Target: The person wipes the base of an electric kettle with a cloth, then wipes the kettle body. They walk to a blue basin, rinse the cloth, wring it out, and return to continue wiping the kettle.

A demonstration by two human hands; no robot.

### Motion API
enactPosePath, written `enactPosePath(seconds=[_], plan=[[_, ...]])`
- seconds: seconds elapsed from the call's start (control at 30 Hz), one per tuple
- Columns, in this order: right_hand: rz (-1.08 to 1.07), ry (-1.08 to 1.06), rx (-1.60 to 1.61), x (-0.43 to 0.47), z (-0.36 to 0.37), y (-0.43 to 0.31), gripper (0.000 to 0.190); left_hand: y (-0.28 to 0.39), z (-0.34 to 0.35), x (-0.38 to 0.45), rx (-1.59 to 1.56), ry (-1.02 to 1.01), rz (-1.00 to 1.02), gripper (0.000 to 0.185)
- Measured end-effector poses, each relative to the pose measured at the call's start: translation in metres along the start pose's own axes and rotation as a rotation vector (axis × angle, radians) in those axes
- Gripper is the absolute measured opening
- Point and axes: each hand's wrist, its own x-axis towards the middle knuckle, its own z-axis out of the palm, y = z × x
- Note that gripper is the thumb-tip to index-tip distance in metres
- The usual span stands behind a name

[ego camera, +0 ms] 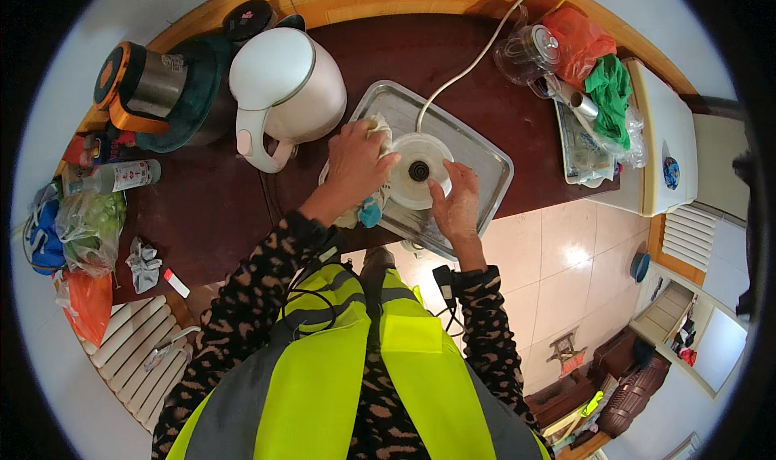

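Observation:
A round white kettle base [403,196] with a black central connector stands on a metal tray [485,160]. Its cord runs up towards the wall. My left hand [356,160] grips a crumpled pale cloth [381,134] at the base's left edge; a blue patch of fabric shows below the hand. On the other side, my right hand [456,202] holds the base's right rim between thumb and fingers. Left of the tray, a white electric kettle [315,96] rests on the dark red table [388,41], handle towards me.
At the left stand a steel and orange flask [154,84], a glass bottle [124,176] lying down and a bag of green vegetables [91,229]. A glass jug [524,54], a red plastic bag [576,38] and a green bag [608,96] crowd the right end, beside a white appliance [667,138].

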Motion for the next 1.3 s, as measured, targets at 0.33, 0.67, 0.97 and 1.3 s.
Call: enactPosePath(seconds=[0.33,0.67,0.97,1.3], plan=[[-0.124,-0.203,-0.259,0.0,0.005,0.01,0.124,-0.006,0.027,0.025,0.166,-0.121,0.012,0.017],[-0.049,-0.264,-0.351,0.005,0.004,0.003,0.125,0.014,0.051,0.049,0.191,-0.168,0.139,0.017],[-0.068,-0.228,-0.308,0.004,0.005,0.005,0.125,0.001,0.044,0.047,0.179,-0.188,0.024,0.017],[-0.113,-0.191,-0.304,0.006,0.005,0.007,0.123,-0.012,0.038,0.039,0.259,-0.195,0.073,0.017]])
